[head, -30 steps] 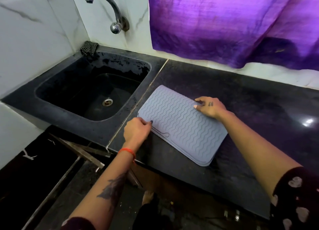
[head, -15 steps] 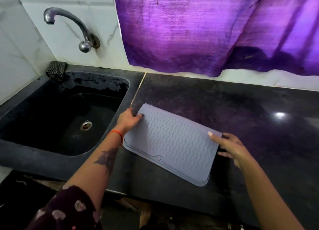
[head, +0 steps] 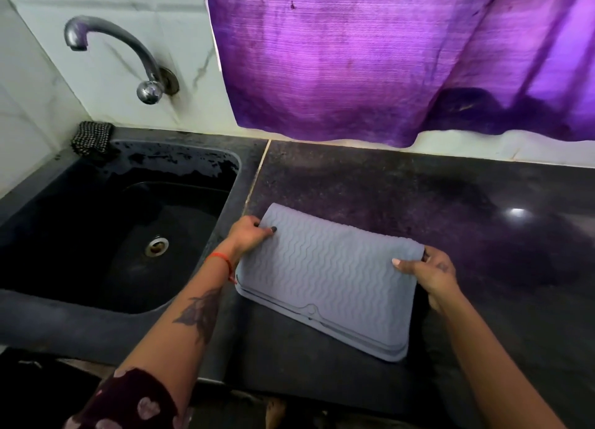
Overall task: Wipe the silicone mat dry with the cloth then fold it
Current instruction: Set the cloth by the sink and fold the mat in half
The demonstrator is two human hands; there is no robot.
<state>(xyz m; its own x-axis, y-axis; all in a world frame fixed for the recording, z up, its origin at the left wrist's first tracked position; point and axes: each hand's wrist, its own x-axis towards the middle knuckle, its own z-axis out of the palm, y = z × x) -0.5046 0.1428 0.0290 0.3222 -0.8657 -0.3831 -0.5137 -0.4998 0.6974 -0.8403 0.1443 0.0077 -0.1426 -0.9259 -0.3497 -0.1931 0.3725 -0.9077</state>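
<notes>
A grey silicone mat (head: pixel 325 277) with a wavy ribbed pattern lies folded double on the black counter (head: pixel 450 203), just right of the sink. Its far folded edge is lifted off the counter. My left hand (head: pixel 249 234) pinches the far left corner, thumb on top. My right hand (head: pixel 429 274) grips the far right corner, thumb on the upper face and fingers behind. The near edges of the mat rest on the counter. A dark checked cloth (head: pixel 91 137) sits bunched on the sink's back left corner.
A black sink (head: pixel 135 209) with a metal drain (head: pixel 156 245) is on the left, with a curved metal tap (head: pixel 128 55) on the tiled wall above it. A purple curtain (head: pixel 386 52) hangs over the counter's back edge. The counter's front edge runs just below the mat.
Both hands moved to the mat's far corners and took hold of them. The folded far edge has lifted off the counter. The camera view shifted right and up.
</notes>
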